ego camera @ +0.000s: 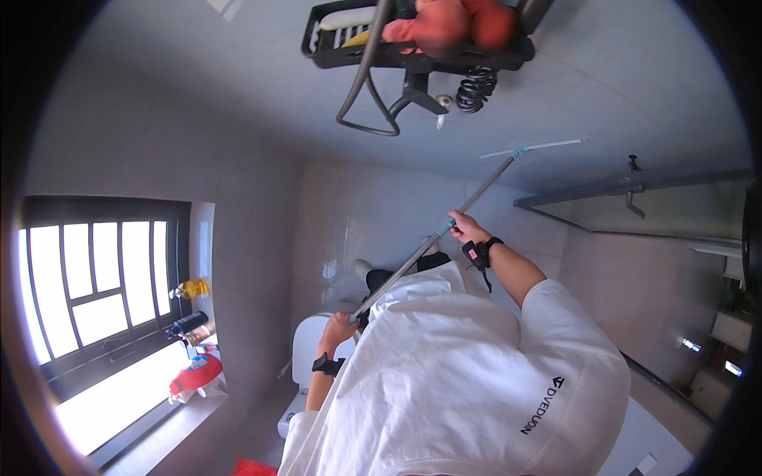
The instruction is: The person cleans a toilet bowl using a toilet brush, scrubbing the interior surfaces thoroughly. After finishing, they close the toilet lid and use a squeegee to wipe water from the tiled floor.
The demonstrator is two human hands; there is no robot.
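Observation:
A long-handled squeegee with a metal pole [411,260] slants up and to the right across the view, in front of my body. Around the lower end of the pole, by its pale blue cap, my left hand [338,329] is closed. My right hand [467,227] grips the pole further up, just beyond a pale blue collar [444,227]. At the far end, a thin pale squeegee blade [550,144] is fixed to a blue joint [519,151]. That blade appears against the lower tiled wall [417,152]; contact is hard to tell.
A black shower caddy [357,58] with red bath puffs [443,27] overhangs the top. Below it hang a coiled black hose [476,89] and a bent grey pipe [364,77]. A white toilet [309,345] stands left, beyond it a windowsill [161,437] with several bottles. A framed glass door [673,208] is right.

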